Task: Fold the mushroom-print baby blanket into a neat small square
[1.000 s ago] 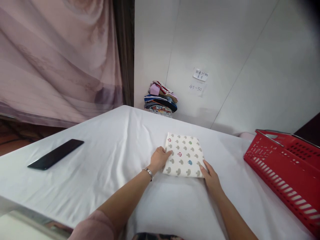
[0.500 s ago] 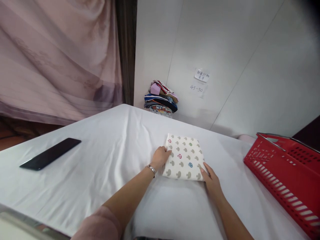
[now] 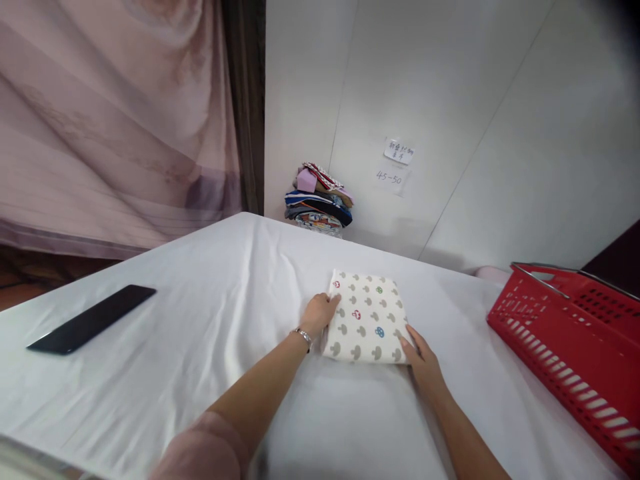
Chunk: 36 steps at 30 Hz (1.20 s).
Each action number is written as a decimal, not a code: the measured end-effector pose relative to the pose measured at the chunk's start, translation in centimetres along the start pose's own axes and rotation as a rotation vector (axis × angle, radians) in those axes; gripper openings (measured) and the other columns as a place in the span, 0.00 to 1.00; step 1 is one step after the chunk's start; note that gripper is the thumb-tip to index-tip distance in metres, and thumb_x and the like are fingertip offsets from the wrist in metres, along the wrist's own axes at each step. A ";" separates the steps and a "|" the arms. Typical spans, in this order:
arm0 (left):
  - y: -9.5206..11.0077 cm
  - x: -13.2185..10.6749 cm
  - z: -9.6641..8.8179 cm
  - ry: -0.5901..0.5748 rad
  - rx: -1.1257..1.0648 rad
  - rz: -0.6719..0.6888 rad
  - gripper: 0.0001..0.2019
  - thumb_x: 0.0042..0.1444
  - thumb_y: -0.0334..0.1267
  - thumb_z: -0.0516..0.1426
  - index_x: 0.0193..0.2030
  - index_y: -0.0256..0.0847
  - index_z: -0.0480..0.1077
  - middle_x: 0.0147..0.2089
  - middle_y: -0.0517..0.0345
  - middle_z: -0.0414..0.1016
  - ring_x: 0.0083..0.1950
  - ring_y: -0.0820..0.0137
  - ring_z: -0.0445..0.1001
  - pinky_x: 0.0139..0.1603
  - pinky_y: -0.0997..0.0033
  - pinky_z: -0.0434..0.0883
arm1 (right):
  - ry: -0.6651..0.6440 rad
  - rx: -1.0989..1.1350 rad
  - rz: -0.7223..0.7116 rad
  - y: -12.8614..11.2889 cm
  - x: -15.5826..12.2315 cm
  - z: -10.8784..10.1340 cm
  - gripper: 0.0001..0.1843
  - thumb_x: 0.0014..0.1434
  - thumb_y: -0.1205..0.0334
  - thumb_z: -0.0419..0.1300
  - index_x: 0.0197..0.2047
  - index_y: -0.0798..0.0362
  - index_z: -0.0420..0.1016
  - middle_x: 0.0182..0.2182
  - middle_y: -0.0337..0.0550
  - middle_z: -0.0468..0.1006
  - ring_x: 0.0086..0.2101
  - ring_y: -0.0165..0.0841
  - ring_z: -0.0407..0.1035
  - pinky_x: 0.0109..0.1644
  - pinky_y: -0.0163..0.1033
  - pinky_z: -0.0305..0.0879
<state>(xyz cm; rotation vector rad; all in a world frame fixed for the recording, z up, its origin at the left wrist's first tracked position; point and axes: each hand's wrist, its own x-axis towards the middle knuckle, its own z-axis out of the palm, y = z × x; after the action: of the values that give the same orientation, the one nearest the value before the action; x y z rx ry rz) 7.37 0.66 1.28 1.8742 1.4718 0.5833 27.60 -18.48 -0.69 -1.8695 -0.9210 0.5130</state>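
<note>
A folded white cloth (image 3: 367, 320) printed with grey mushrooms, plus a few red, green and blue ones, lies flat on the white-covered table (image 3: 200, 333). My left hand (image 3: 320, 313) grips its left edge, thumb on top and the other fingers out of sight at the side. At the lower right corner, my right hand (image 3: 424, 360) holds the cloth the same way, thumb and forefinger showing over the edge. A silver bracelet (image 3: 303, 337) circles my left wrist.
A red plastic basket (image 3: 575, 353) with a metal handle stands at the right. On the left lies a flat black object (image 3: 95, 320), perhaps a phone. Beyond the far edge, a pile of folded cloths (image 3: 319, 200) rests against the white wall, near paper notes (image 3: 399, 152).
Both hands keep their hold on the cloth, which stays in nearly the same place. The view has shifted slightly.
</note>
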 end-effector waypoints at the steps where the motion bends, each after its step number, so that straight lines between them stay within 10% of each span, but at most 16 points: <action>1: 0.1 0.1 0.1 0.016 0.011 0.001 0.17 0.55 0.52 0.49 0.28 0.40 0.65 0.34 0.51 0.75 0.36 0.65 0.73 0.33 0.70 0.63 | -0.002 0.008 -0.002 0.1 0.0 0.0 0.32 0.54 0.44 0.55 0.59 0.48 0.62 0.60 0.41 0.61 0.58 0.41 0.54 0.62 0.46 0.51; 10: -0.4 0.2 0.3 0.069 0.107 0.043 0.15 0.56 0.47 0.49 0.27 0.40 0.64 0.37 0.48 0.73 0.38 0.64 0.72 0.36 0.68 0.63 | -0.017 -0.037 -0.020 0.3 0.3 -0.3 0.31 0.53 0.44 0.55 0.58 0.48 0.64 0.59 0.41 0.62 0.58 0.42 0.55 0.61 0.46 0.53; 16: -0.4 0.0 0.3 0.102 0.124 0.071 0.15 0.57 0.48 0.48 0.29 0.40 0.64 0.37 0.49 0.73 0.38 0.65 0.71 0.36 0.69 0.62 | -0.066 -0.255 -0.300 -3.4 1.1 -0.1 0.29 0.56 0.45 0.53 0.58 0.47 0.65 0.62 0.39 0.55 0.61 0.40 0.48 0.63 0.46 0.49; 22: -0.5 -0.1 0.4 0.107 0.096 0.059 0.15 0.58 0.50 0.48 0.29 0.41 0.62 0.32 0.54 0.73 0.35 0.67 0.71 0.33 0.70 0.61 | -0.276 -0.636 -0.505 -7.9 5.1 3.0 0.30 0.60 0.47 0.46 0.64 0.49 0.54 0.66 0.40 0.44 0.64 0.39 0.35 0.65 0.49 0.34; 28: -0.1 0.7 -0.6 0.013 0.141 0.040 0.14 0.57 0.49 0.49 0.34 0.41 0.65 0.37 0.52 0.73 0.38 0.65 0.71 0.36 0.68 0.64 | -0.432 -0.865 -0.371 -6.0 8.9 6.0 0.35 0.62 0.43 0.39 0.65 0.55 0.49 0.66 0.49 0.41 0.64 0.40 0.32 0.64 0.52 0.29; 33: 2.6 1.8 -0.1 0.160 0.339 0.382 0.18 0.56 0.38 0.51 0.53 0.40 0.62 0.61 0.48 0.60 0.61 0.62 0.58 0.57 0.65 0.58 | -0.416 -0.871 -0.402 -5.1 8.7 6.2 0.36 0.62 0.41 0.37 0.66 0.55 0.48 0.66 0.48 0.41 0.64 0.40 0.31 0.64 0.51 0.28; 36: 3.5 2.8 1.4 0.046 0.402 0.513 0.22 0.58 0.42 0.49 0.59 0.41 0.58 0.67 0.50 0.50 0.68 0.61 0.45 0.65 0.58 0.48 | -0.429 -0.873 -0.392 -5.6 8.6 5.9 0.35 0.62 0.42 0.38 0.66 0.54 0.47 0.66 0.48 0.41 0.64 0.39 0.31 0.64 0.51 0.28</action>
<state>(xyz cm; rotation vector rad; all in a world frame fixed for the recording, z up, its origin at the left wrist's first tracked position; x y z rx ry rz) 11.36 2.56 2.74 2.6030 1.1930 0.5928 26.87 -7.00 1.93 -2.2687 -1.9872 0.2800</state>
